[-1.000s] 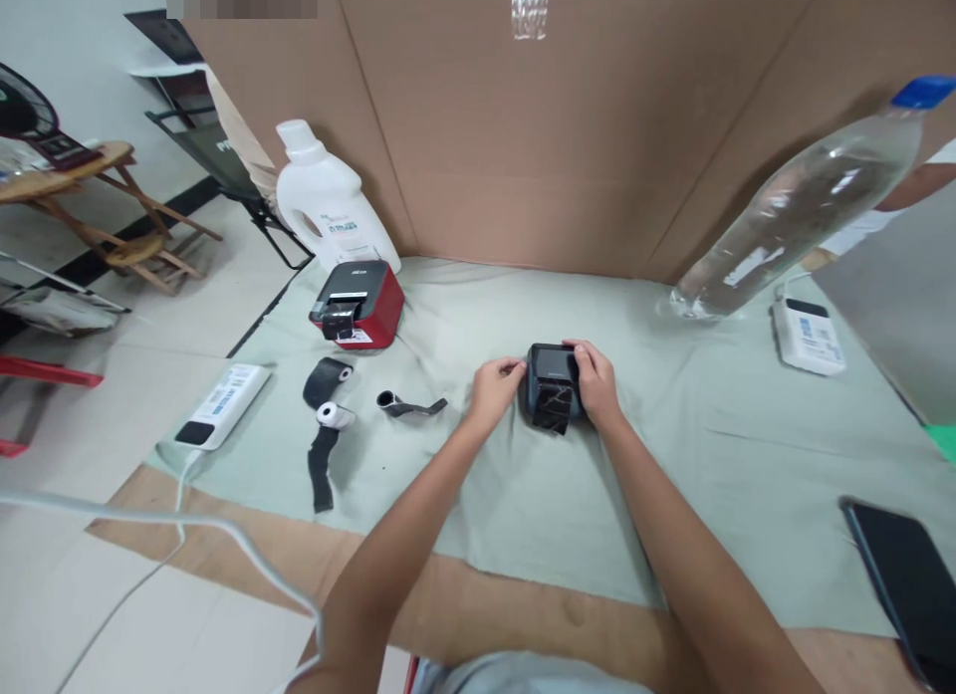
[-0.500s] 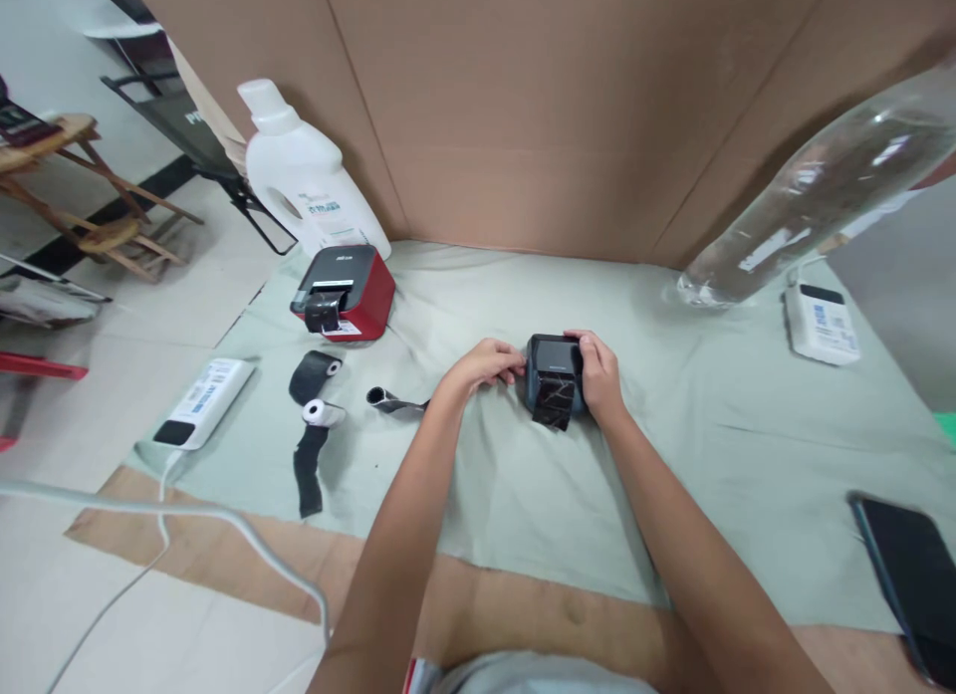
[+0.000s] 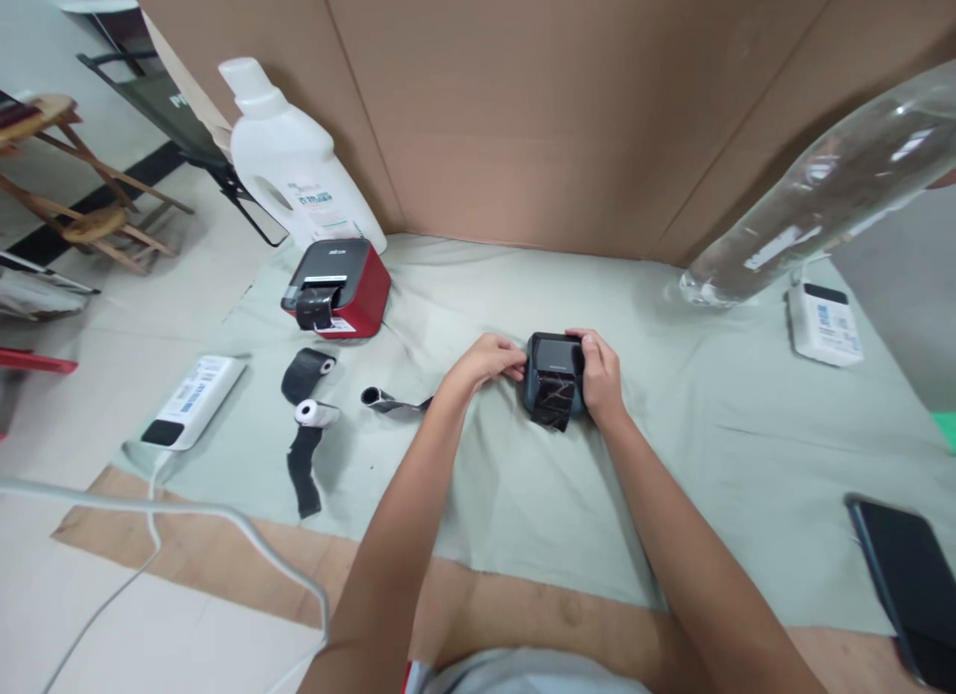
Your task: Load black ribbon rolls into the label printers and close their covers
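A small dark blue label printer (image 3: 557,353) sits on the pale green cloth, a black marbled strip (image 3: 554,403) hanging from its front. My right hand (image 3: 601,375) wraps its right side, the thumb on the near edge and fingers behind. On the opposite side, my left hand (image 3: 489,360) has curled fingers, with the thumb and fingertips pressed against the printer's left edge. What lies under those fingertips is hidden. Left of my left forearm lies a loose curled black strip (image 3: 375,399), partly covered by the arm.
A red and black label printer (image 3: 336,288) stands before a white jug (image 3: 299,166). Black rolls (image 3: 308,375) and a white-cored roll (image 3: 317,413) lie nearer. White devices (image 3: 195,400) flank the cloth. A clear bottle (image 3: 822,196) leans at right; a phone (image 3: 907,584) lies front right.
The view has shifted slightly, so things on the left sit a little further left. Both hands stay at the printer's sides, with hardly any change in grip.
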Demonstrator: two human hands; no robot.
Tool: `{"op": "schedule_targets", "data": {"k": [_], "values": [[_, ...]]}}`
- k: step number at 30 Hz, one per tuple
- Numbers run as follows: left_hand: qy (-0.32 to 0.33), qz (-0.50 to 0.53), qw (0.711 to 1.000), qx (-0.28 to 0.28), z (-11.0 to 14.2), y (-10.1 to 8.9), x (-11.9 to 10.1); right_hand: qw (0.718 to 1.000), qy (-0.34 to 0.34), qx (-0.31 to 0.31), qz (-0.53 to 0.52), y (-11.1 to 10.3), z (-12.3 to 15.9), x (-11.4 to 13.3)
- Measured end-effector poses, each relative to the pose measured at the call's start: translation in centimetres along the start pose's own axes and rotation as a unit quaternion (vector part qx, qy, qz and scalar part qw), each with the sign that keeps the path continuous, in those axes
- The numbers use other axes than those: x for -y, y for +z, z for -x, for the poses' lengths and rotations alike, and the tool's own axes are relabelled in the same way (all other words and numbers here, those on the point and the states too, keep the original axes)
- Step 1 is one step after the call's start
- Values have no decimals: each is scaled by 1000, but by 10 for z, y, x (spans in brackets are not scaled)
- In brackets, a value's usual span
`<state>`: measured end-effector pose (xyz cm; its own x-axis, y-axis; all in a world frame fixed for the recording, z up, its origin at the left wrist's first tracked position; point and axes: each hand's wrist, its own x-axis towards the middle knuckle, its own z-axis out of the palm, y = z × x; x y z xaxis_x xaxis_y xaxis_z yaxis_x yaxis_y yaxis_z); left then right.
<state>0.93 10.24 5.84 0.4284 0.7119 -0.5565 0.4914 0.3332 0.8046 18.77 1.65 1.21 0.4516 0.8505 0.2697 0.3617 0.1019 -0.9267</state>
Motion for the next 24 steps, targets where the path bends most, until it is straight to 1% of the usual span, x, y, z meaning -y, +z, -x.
{"op": "schedule_targets", "data": {"k": [18, 24], "values": [[0, -15, 1000, -9, -1, 3, 1, 1000, -4, -1, 2, 0, 0, 0], [10, -12, 1000, 12, -4, -1, 3, 1000, -6, 0, 9, 0, -1, -2]]}}
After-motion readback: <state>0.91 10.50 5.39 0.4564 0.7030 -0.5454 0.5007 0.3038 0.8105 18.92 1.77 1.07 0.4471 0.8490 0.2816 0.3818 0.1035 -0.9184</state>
